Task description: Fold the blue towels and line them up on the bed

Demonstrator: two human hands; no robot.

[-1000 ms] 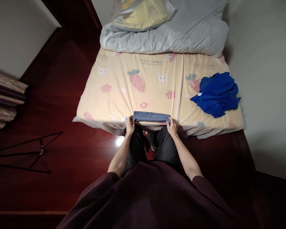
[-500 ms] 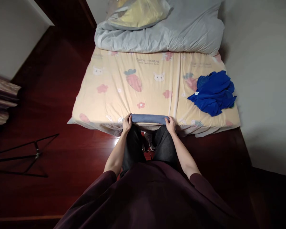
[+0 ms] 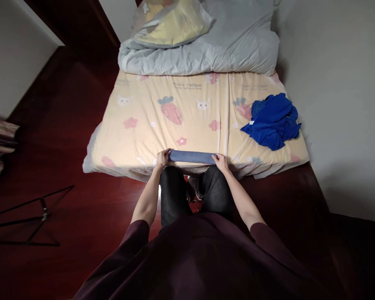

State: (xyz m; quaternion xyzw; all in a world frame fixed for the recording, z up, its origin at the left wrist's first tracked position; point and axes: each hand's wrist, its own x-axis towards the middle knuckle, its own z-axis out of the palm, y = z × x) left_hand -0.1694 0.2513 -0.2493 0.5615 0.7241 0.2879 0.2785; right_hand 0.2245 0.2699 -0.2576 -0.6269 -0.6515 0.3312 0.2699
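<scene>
A narrow, flat strip of folded blue-grey cloth point(image 3: 192, 157) lies level along the near edge of the bed. My left hand point(image 3: 163, 158) pinches its left end, and my right hand point(image 3: 221, 162) grips the right end between thumb and fingers. The strip is stretched straight between them, just above my knees. Under it is the cream bed sheet point(image 3: 137, 143), printed with carrots, flowers and white animal faces. To the right, a crumpled bright blue cloth point(image 3: 273, 121) with a small white tag rests on the sheet, apart from both hands.
A grey quilt point(image 3: 234, 52) is bunched across the far side of the bed, with a yellow pillow point(image 3: 178, 27) on top. A wall point(image 3: 337, 104) borders the right side. Black tripod-like legs point(image 3: 39, 216) stand on the dark red floor point(image 3: 90, 258) at left, near a striped curtain point(image 3: 1, 141).
The view has shifted slightly, so the bed appears further left and a bit lower. Both hands keep hold of the strip, which stays by the bed edge.
</scene>
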